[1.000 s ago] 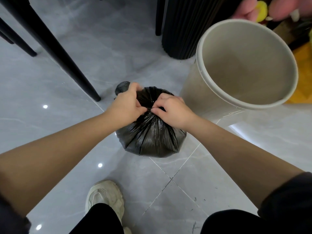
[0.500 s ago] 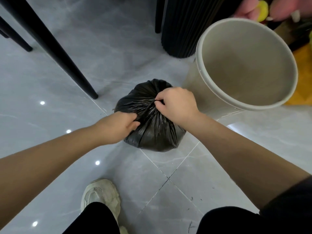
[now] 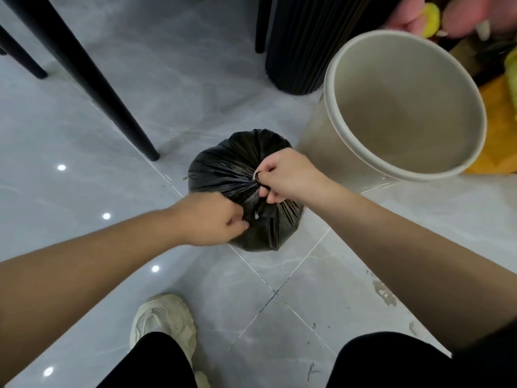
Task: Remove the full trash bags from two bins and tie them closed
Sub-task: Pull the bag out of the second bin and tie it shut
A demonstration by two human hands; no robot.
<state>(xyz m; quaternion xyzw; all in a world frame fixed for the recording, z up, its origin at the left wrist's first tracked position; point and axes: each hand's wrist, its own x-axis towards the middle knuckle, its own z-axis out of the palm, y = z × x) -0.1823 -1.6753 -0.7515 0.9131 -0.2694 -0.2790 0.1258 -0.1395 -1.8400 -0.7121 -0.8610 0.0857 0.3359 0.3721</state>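
Observation:
A full black trash bag [image 3: 223, 169] sits on the grey tiled floor in the middle of the view. Its top is gathered into tight pleats. My left hand [image 3: 212, 217] grips one end of the gathered plastic at the bag's near left side. My right hand [image 3: 282, 175] pinches the other end at the bag's top right, with a loop of black plastic round a finger. Just right of the bag stands a beige round bin [image 3: 405, 105] with no bag in it.
A black ribbed cylinder [image 3: 302, 43] stands behind the bin. Slanted black furniture legs [image 3: 92, 79] reach the floor at the left. Pink, yellow and orange items [image 3: 498, 113] lie at the far right. My shoe [image 3: 165, 320] and dark trouser legs are at the bottom.
My hands have drawn apart from the middle of the bag. The left hand went down to the near left, the right stayed at the top right, pulling the plastic ends taut.

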